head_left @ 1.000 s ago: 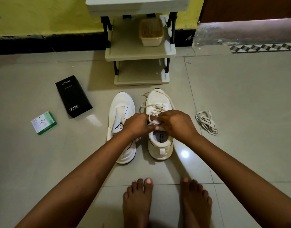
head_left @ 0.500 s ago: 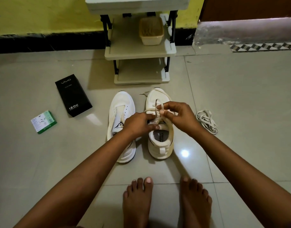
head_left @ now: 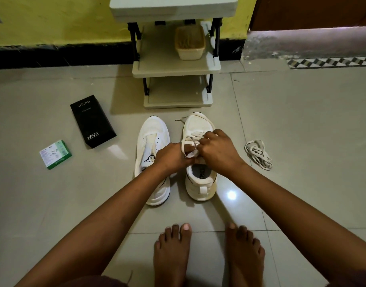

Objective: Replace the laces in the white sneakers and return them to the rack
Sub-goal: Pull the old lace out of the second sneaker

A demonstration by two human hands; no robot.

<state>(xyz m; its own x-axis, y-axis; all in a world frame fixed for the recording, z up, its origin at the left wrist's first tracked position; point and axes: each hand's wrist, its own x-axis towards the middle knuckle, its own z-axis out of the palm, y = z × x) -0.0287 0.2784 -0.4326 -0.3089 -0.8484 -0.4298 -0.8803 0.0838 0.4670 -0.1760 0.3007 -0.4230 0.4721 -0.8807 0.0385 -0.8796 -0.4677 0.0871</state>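
Both hands over right white sneaker (head_left: 200,179) on floor before shoe rack (head_left: 175,65): left hand (head_left: 170,157) and right hand (head_left: 218,151) pinch its lace (head_left: 188,145); fingertips, knot hidden. Left sneaker (head_left: 152,139) unlaced, partly covered by forearm. Spare lace bundle (head_left: 258,153) near right.

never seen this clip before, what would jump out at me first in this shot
Both hands meet at the centre of the floor: the left hand and right hand pinch the lace over the right sneaker. Beside it on the left stands the other sneaker, with no lace, and a loose lace bundle lies to the right. Beyond them the shoe rack stands against the yellow wall.
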